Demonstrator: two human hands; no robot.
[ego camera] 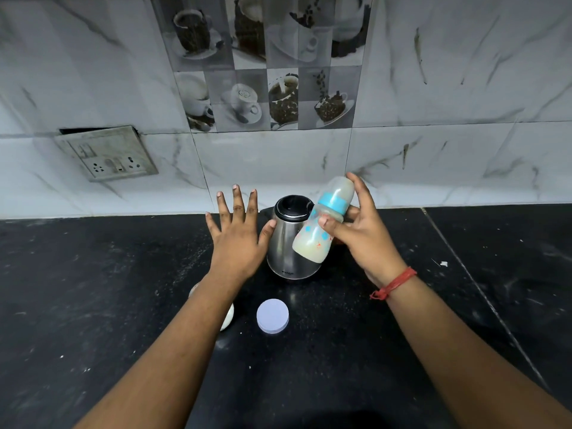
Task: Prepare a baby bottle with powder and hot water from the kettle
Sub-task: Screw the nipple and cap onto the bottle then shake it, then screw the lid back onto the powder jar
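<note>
Baby bottle [322,226] held in right hand [362,233], up off the counter [93,289], tilted w/ capped top leaning up and away toward the wall. Thumb across its front, fingers wrapped behind, index reaching up along the cap side. Blue collar ring below a translucent cap; body cloudy, pale milky liquid inside, small blue and red prints on it. Red thread band [394,284] on right wrist.

Left hand [236,233] flat, fingers spread wide, palm down, holding nothing; thumb tip looks to touch the kettle's side, can't confirm contact.

Kettle [286,243]: steel body, black rim, upright on counter btwn the two hands, partly behind the bottle.

Round white lid [273,316] lies flat on counter, nearer the body than both hands, btwn the forearms. Pale container [227,318] mostly hidden under left forearm; can't tell contents.

Switch plate [106,153] on wall, well left of left hand.
</note>
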